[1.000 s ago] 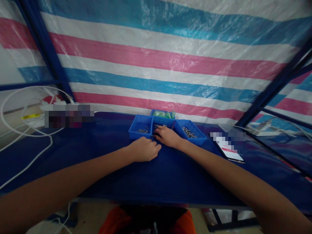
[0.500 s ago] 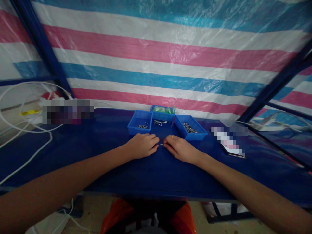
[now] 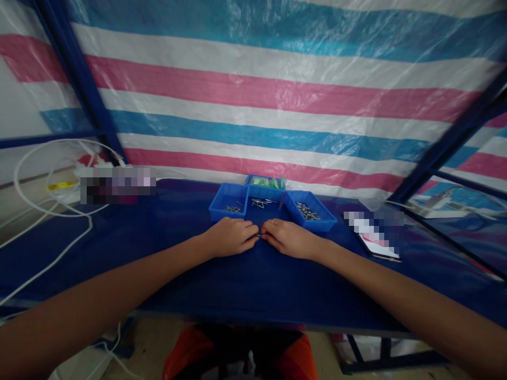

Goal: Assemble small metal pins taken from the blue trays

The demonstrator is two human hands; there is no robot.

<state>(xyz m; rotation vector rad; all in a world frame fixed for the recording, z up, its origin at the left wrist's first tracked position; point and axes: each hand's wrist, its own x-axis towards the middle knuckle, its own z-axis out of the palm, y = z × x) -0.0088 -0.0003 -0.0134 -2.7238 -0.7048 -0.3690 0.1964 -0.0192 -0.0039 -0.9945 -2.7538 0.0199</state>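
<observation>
Above the blue tabletop's middle my two hands come together, both closed in a pinch. My left hand (image 3: 233,236) has thumb and fingers pressed together; whatever lies in them is hidden. Facing it, my right hand (image 3: 289,237) pinches a thin metal pin (image 3: 260,235), of which only a small bit shows in the narrow gap between the fingertips. Behind my left hand stands a blue bin (image 3: 216,215) with several metal pieces (image 3: 233,209) in it. Another blue bin (image 3: 321,226), beyond my right hand, holds more metal pieces (image 3: 308,211).
Several loose metal pins (image 3: 261,202) lie between the bins. A third blue bin (image 3: 249,180) with green packets (image 3: 267,182) is at the back. A phone-like flat object (image 3: 376,243) lies right; white cables (image 3: 89,227) run along the left. Striped sheeting (image 3: 257,100) hangs behind.
My hands have drawn closer together, so less of the metal pin shows between the fingertips. The view has tilted slightly up. Bins and loose pins stay put.
</observation>
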